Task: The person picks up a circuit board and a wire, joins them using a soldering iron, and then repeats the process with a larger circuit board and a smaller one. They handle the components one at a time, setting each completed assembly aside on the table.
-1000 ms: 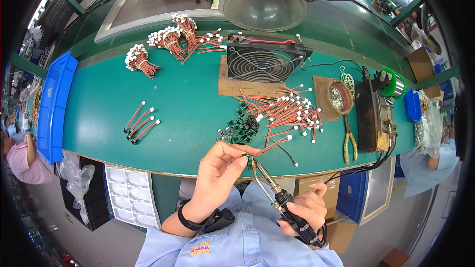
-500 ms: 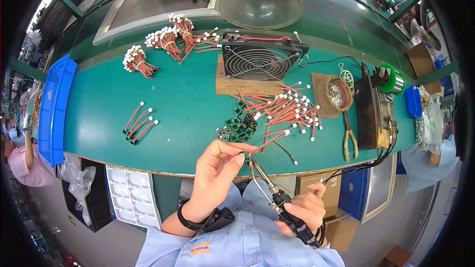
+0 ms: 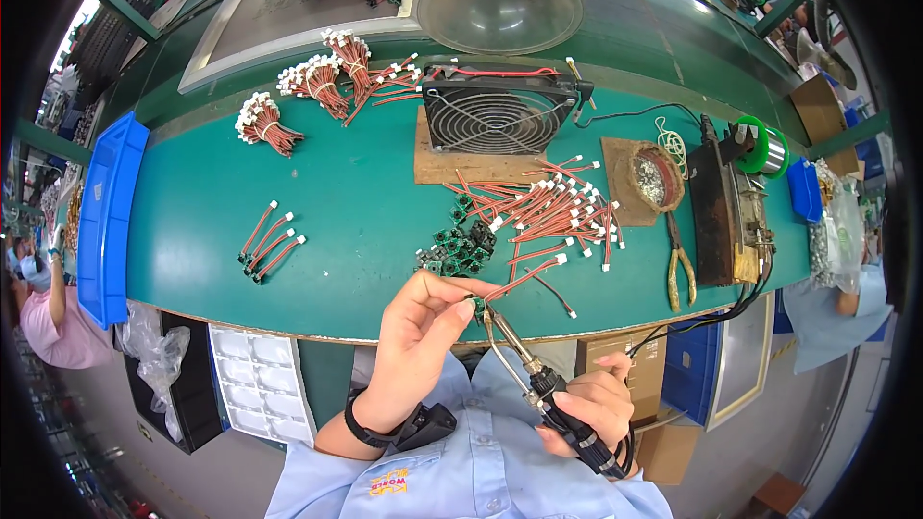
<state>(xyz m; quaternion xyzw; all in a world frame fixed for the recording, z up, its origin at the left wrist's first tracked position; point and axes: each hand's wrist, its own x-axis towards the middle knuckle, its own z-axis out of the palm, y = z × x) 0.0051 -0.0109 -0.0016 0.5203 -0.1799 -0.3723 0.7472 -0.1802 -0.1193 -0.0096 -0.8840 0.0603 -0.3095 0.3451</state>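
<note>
My left hand pinches a small green component between thumb and fingertips. Red and black wires with a white plug run up and right from it. In my right hand is a black-handled soldering iron, a thin metal tube running alongside its shaft. The iron's tip touches or nearly touches the green component; the exact contact is too small to tell. Just beyond my hands lie a cluster of black and green components and a spread of loose wire leads. Several wired pieces lie at the left.
A black fan stands on a wooden board behind the leads, below a metal hood. To the right are a solder-scrap dish, pliers, a soldering unit and a solder reel. Wire bundles and a blue bin sit left.
The view has shifted very slightly. Both hands, the soldering iron and the green component keep nearly the same pose.
</note>
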